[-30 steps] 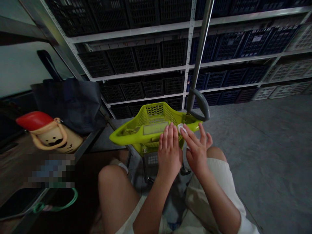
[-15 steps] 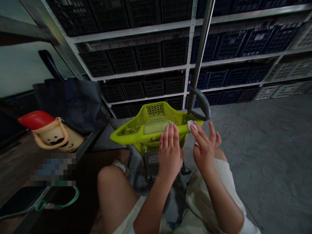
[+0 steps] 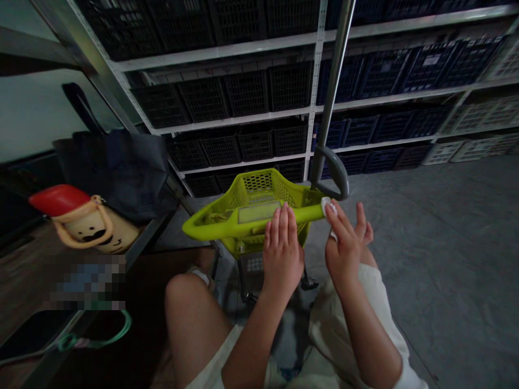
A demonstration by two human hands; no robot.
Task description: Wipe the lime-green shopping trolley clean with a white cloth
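A small lime-green shopping cart point(image 3: 243, 181) stands before my knees, its handle point(image 3: 221, 231) toward me. My left hand point(image 3: 281, 254) is closed over the middle of this handle, fingers side by side on top and the thumb hidden. At the handle's right end, my right hand point(image 3: 344, 243) pinches a crumpled white wipe point(image 3: 326, 205) against the green plastic. Its index finger and thumb side are at the wipe, while the outer fingers stick up and apart. Most of the wipe is covered by the fingers.
A metal pole point(image 3: 334, 81) with a grey loop grip point(image 3: 337, 175) rises from the cart's right side. Shelves point(image 3: 259, 116) of dark crates point(image 3: 249, 96) stand behind. On the left table edge point(image 3: 146, 237) lie a red-capped cartoon-faced bag point(image 3: 91, 227), a dark tote point(image 3: 121, 173) and a green cord point(image 3: 125, 324).
My right hand has slid a little to the right along the handle with the white wipe. The left hand and the cart have stayed nearly in place.
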